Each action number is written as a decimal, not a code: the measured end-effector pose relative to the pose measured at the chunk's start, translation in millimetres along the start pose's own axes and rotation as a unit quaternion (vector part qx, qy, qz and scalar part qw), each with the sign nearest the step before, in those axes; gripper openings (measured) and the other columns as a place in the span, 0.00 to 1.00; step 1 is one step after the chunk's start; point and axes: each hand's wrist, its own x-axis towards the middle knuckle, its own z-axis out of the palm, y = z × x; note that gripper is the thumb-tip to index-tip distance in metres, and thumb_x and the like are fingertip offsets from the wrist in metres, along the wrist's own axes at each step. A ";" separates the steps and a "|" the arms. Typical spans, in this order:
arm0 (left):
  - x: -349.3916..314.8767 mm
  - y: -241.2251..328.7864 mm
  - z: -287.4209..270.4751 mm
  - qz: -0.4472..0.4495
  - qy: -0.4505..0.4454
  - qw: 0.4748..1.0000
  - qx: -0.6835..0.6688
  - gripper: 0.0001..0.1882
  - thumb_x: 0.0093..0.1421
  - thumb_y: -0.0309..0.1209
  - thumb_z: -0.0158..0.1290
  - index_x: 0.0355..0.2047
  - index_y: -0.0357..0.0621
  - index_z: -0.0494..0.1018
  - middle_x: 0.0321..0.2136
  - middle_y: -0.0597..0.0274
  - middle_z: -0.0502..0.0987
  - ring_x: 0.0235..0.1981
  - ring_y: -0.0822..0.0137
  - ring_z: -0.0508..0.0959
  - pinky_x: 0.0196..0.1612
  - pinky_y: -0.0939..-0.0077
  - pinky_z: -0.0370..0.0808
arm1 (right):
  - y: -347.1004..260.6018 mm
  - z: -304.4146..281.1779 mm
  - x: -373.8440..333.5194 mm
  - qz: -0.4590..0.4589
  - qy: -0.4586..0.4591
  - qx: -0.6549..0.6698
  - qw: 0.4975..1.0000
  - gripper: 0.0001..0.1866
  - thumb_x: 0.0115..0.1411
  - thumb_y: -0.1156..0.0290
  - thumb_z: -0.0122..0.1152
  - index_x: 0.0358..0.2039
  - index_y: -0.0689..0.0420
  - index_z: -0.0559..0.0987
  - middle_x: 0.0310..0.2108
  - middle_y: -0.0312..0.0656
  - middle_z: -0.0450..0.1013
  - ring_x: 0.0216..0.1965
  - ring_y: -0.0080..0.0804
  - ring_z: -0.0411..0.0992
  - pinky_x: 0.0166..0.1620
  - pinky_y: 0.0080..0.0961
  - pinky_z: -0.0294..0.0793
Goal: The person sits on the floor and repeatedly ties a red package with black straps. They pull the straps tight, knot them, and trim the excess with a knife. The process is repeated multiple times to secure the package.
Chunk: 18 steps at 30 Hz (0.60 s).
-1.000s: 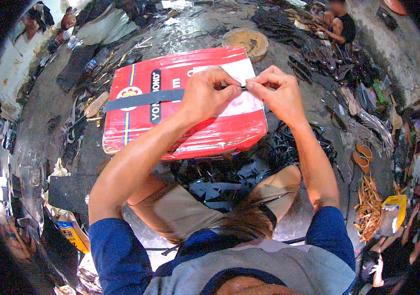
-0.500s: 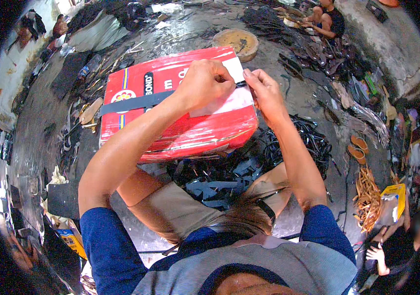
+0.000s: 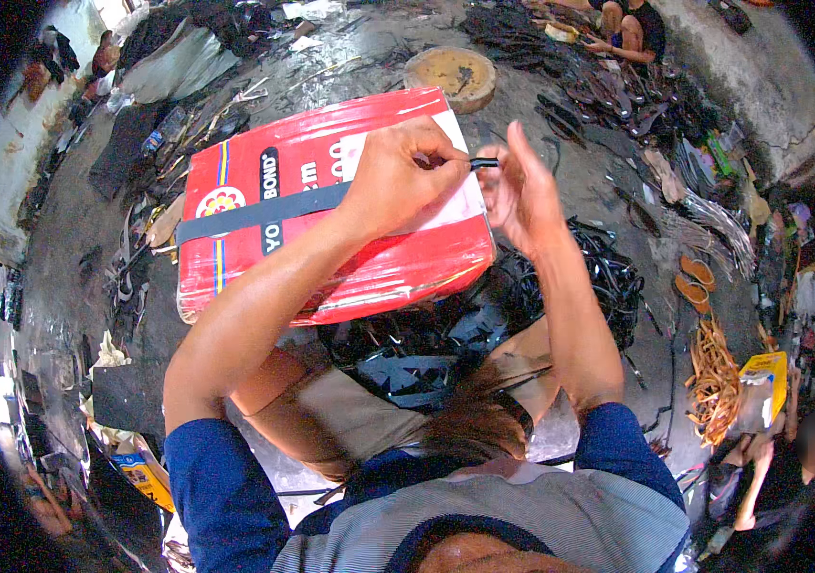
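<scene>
A red cardboard box (image 3: 331, 277) wrapped in shiny clear film lies in front of me, above my lap. A flat dark grey strip (image 3: 226, 222) runs across its top and passes under my left hand (image 3: 409, 181). That hand is closed in a pinch over a white patch of the box, and a short black strip end (image 3: 484, 163) sticks out of its fingertips toward the right. Just past the box's right edge, my right hand (image 3: 527, 196) is open, its fingers apart and close to the black end. Whether any finger touches that end is hard to tell.
Dark strips and scraps (image 3: 407, 372) lie between my legs, with a tangle of black straps (image 3: 598, 272) to the right. A round wooden block (image 3: 450, 76) stands beyond the box. Tan strips (image 3: 713, 382) and sandals (image 3: 694, 282) lie at right. Other people sit around.
My right hand has let go of the black strip end, opened and turned, its fingers spreading upward. The box sits slightly further left in view. My left hand keeps its pinch.
</scene>
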 end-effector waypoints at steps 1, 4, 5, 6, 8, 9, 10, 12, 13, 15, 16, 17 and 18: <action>-0.5 0.3 0.9 -0.001 0.001 1.000 -0.005 0.05 0.54 0.27 0.63 0.27 0.36 0.82 0.27 0.59 0.81 0.29 0.70 0.80 0.33 0.74 0.77 | -10.8 10.0 3.7 -0.064 0.049 -0.157 0.984 0.24 0.66 0.41 0.56 0.32 0.51 0.76 0.23 0.31 0.71 0.19 0.21 0.68 0.19 0.21 0.64; -2.4 0.3 6.3 -0.003 0.004 1.000 -0.013 0.05 0.53 0.27 0.63 0.27 0.36 0.82 0.27 0.59 0.80 0.29 0.70 0.80 0.34 0.75 0.77 | -21.5 22.6 38.4 -0.238 0.182 -0.536 0.789 0.22 0.66 0.52 0.58 0.33 0.63 0.80 0.32 0.56 0.79 0.36 0.51 0.79 0.39 0.43 0.76; -0.4 -0.7 4.2 -0.001 0.008 1.000 -0.011 0.05 0.53 0.27 0.63 0.27 0.36 0.82 0.26 0.59 0.80 0.29 0.70 0.80 0.34 0.75 0.76 | -16.3 20.5 44.3 -0.284 0.190 -0.569 0.748 0.21 0.66 0.54 0.58 0.33 0.63 0.79 0.29 0.52 0.78 0.32 0.44 0.78 0.36 0.39 0.75; -0.4 -1.6 1.6 -0.003 0.003 1.000 0.006 0.04 0.53 0.25 0.63 0.27 0.37 0.82 0.27 0.61 0.81 0.29 0.71 0.80 0.33 0.75 0.76 | -12.1 18.6 49.2 -0.328 0.196 -0.598 0.704 0.20 0.66 0.56 0.59 0.34 0.64 0.79 0.27 0.47 0.78 0.28 0.38 0.76 0.34 0.35 0.74; -2.8 -3.1 1.3 -0.013 -0.001 1.000 -0.011 0.03 0.53 0.25 0.63 0.28 0.38 0.82 0.27 0.62 0.81 0.29 0.72 0.80 0.34 0.75 0.77 | -4.0 9.0 52.6 -0.345 0.182 -0.576 0.719 0.16 0.66 0.62 0.60 0.35 0.65 0.79 0.25 0.45 0.77 0.29 0.29 0.74 0.36 0.32 0.74; -3.0 -4.0 0.9 -0.019 -0.003 1.000 -0.020 0.02 0.53 0.24 0.63 0.28 0.38 0.82 0.27 0.62 0.81 0.29 0.72 0.80 0.34 0.75 0.77 | 3.3 3.0 53.9 -0.330 0.189 -0.552 0.742 0.16 0.65 0.62 0.59 0.35 0.65 0.79 0.28 0.50 0.77 0.33 0.38 0.76 0.39 0.37 0.74; -3.5 -5.2 0.9 -0.022 -0.001 0.999 -0.023 0.02 0.54 0.24 0.63 0.28 0.38 0.82 0.27 0.62 0.81 0.30 0.72 0.80 0.34 0.76 0.77 | 14.7 -5.2 56.3 -0.313 0.195 -0.526 0.767 0.16 0.65 0.62 0.59 0.35 0.64 0.80 0.31 0.54 0.78 0.36 0.48 0.77 0.41 0.41 0.74; -3.6 -6.6 2.0 -0.025 -0.004 0.999 -0.033 0.02 0.54 0.24 0.62 0.28 0.39 0.83 0.28 0.62 0.81 0.30 0.73 0.80 0.34 0.76 0.77 | 45.2 -32.6 64.2 -0.275 0.211 -0.492 0.799 0.15 0.65 0.63 0.59 0.34 0.64 0.80 0.34 0.58 0.79 0.39 0.56 0.79 0.43 0.45 0.75; -1.6 -5.6 2.7 -0.019 -0.003 0.999 -0.025 0.02 0.55 0.23 0.62 0.28 0.38 0.83 0.28 0.62 0.82 0.30 0.73 0.80 0.34 0.77 0.77 | 63.2 -50.6 71.5 -0.281 0.221 -0.476 0.804 0.15 0.65 0.63 0.59 0.34 0.64 0.80 0.34 0.58 0.79 0.38 0.56 0.79 0.43 0.45 0.75; -1.1 -1.8 4.7 -0.009 0.001 1.000 -0.011 0.02 0.55 0.23 0.62 0.28 0.38 0.82 0.28 0.62 0.82 0.30 0.74 0.79 0.34 0.77 0.77 | 99.1 -82.5 80.5 -0.291 0.237 -0.444 0.814 0.14 0.65 0.63 0.60 0.35 0.64 0.80 0.33 0.56 0.79 0.38 0.55 0.79 0.42 0.44 0.75; -3.1 -0.1 3.4 -0.023 0.001 1.000 -0.006 0.02 0.55 0.23 0.62 0.28 0.38 0.82 0.28 0.62 0.82 0.30 0.74 0.79 0.34 0.77 0.77 | 114.1 -90.0 79.1 -0.275 0.242 -0.450 0.814 0.14 0.65 0.63 0.60 0.35 0.64 0.79 0.33 0.56 0.79 0.38 0.55 0.79 0.42 0.44 0.75; -2.8 2.2 2.8 -0.031 -0.001 1.000 -0.003 0.02 0.55 0.23 0.62 0.28 0.38 0.82 0.28 0.61 0.82 0.30 0.74 0.79 0.34 0.77 0.77 | 124.9 -96.3 76.0 -0.262 0.251 -0.457 0.812 0.14 0.65 0.63 0.60 0.36 0.64 0.79 0.33 0.56 0.79 0.38 0.55 0.78 0.42 0.44 0.75; -2.1 3.2 2.5 -0.040 -0.003 0.999 -0.001 0.02 0.55 0.23 0.62 0.28 0.38 0.82 0.28 0.61 0.82 0.30 0.74 0.80 0.34 0.77 0.77 | 134.0 -102.0 76.7 -0.250 0.260 -0.463 0.810 0.14 0.65 0.63 0.60 0.36 0.63 0.79 0.33 0.56 0.79 0.38 0.54 0.78 0.43 0.44 0.75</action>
